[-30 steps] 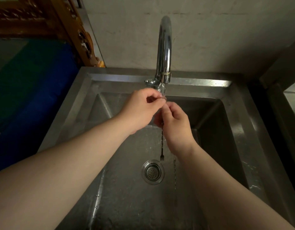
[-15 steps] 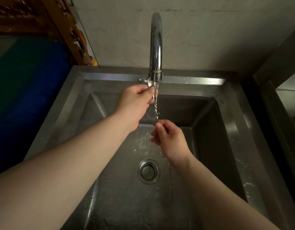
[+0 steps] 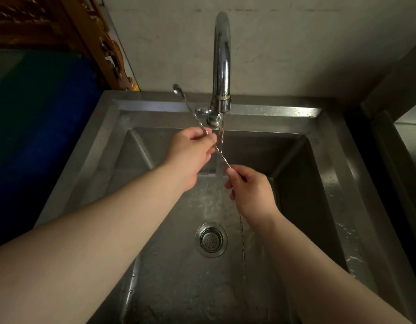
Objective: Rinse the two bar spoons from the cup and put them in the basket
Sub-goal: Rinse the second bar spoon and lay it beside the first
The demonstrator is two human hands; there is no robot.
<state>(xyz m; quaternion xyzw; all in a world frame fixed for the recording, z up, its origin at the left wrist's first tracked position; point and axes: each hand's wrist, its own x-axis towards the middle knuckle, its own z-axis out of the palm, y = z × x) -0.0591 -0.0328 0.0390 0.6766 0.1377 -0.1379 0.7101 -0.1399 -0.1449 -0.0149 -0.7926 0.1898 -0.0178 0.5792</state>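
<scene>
Over the steel sink (image 3: 331,183), my left hand (image 3: 190,153) pinches a thin twisted bar spoon (image 3: 182,99). Its small bowl sticks up and to the left, past the sink's back rim. The shaft slants down to the right through the running water (image 3: 221,134) into the fingers of my right hand (image 3: 251,195), which is closed on its lower part. A second bar spoon shaft (image 3: 243,251) hangs straight down below my right wrist, beside the drain. No cup or basket is in view.
The chrome faucet (image 3: 222,61) rises from the sink's back rim against the wall. A round strainer drain (image 3: 211,239) sits in the wet basin floor. A blue surface (image 3: 38,136) lies left of the sink, and a dark steel unit (image 3: 401,141) stands on the right.
My left hand has drawn the spoon up and to the left, so its bowl now shows beyond the hand. My hands have spread apart along the shaft under the stream.
</scene>
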